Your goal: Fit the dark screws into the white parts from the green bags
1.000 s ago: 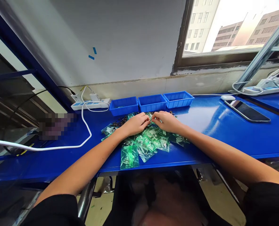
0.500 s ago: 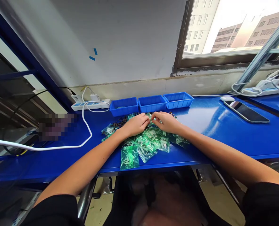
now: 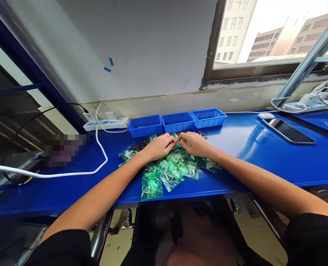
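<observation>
My left hand (image 3: 161, 146) and my right hand (image 3: 193, 143) meet almost fingertip to fingertip above a heap of small green-tinted plastic bags (image 3: 177, 166). Both have their fingers bent and pinched together. Whatever lies between the fingertips is too small and too hidden to name; it may be the edge of a bag. Pale slender pieces show through the clear film of the bags. Dark screws (image 3: 141, 144), or parts much like them, lie loose behind and left of my left hand. More dark pieces peek out beyond my right hand.
Three blue bins (image 3: 177, 122) stand in a row behind the heap. A phone (image 3: 290, 131) and a small white case (image 3: 266, 116) lie to the right. At the left are a power strip (image 3: 108, 125) and a thick white cable (image 3: 69, 174) crossing the blue table (image 3: 236, 177).
The hands stay at the same spot over the bags, fingers still pinched. Only a slight shift of the whole view is visible.
</observation>
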### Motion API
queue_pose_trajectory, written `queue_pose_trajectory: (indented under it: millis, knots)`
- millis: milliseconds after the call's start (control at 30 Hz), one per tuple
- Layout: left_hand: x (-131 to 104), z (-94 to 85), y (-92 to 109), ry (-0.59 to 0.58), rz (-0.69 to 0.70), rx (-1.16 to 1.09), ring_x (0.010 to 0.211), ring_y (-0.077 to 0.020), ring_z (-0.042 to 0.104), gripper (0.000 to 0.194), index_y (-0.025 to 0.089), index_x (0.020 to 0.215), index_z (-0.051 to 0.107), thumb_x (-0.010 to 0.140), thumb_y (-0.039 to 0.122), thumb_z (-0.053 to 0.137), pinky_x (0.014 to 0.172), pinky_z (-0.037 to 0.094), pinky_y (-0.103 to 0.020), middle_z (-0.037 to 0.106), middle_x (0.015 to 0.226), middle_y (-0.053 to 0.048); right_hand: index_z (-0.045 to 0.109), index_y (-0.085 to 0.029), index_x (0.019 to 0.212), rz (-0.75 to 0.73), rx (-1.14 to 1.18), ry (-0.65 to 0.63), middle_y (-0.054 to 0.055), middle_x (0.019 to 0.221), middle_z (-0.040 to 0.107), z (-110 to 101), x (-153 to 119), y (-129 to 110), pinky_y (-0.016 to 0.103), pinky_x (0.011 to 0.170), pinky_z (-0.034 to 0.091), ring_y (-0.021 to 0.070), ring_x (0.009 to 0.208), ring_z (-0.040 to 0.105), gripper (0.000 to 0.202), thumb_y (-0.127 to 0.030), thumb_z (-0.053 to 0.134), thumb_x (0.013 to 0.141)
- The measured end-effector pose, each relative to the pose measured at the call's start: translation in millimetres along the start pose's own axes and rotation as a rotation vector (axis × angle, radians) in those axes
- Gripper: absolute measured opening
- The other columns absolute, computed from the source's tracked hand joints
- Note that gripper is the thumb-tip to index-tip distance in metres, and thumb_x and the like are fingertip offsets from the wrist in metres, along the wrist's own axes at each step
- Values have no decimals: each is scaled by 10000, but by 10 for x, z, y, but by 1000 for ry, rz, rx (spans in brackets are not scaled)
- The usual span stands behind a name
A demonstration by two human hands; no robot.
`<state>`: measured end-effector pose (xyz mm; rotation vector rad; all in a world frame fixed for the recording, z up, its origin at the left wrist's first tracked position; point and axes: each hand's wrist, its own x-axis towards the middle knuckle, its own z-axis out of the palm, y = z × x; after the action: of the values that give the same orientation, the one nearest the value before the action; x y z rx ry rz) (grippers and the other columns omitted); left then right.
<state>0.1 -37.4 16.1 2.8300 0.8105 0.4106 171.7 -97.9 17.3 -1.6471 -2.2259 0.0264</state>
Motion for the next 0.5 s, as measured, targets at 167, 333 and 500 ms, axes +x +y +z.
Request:
queue_pose_trajectory:
  millis: [167,333,500]
  knots:
    - [1,2,19,-23,-27,22,808,-198,566,187,173,894,562,907,253,393,756,458,-329,533,850,-51,607,-165,943,1,16,-6,49,779,616,-7,2,-5,255,675,348,187,814,556,125,-156,506,869]
    - [13,9,11,-32,-11,55,838,-203,567,219,170,901,557,925,257,357,776,462,-333,540,867,-58,609,-171,938,-20,29,11,39,758,608,7,7,17,252,664,339,181,801,548,112,-172,524,865]
    - [10,20,-11,-11,23,76,838,-191,567,240,179,896,558,935,274,341,770,465,-316,541,862,-51,612,-167,958,-2,16,-6,43,772,613,0,7,7,254,671,340,182,813,548,123,-167,531,864]
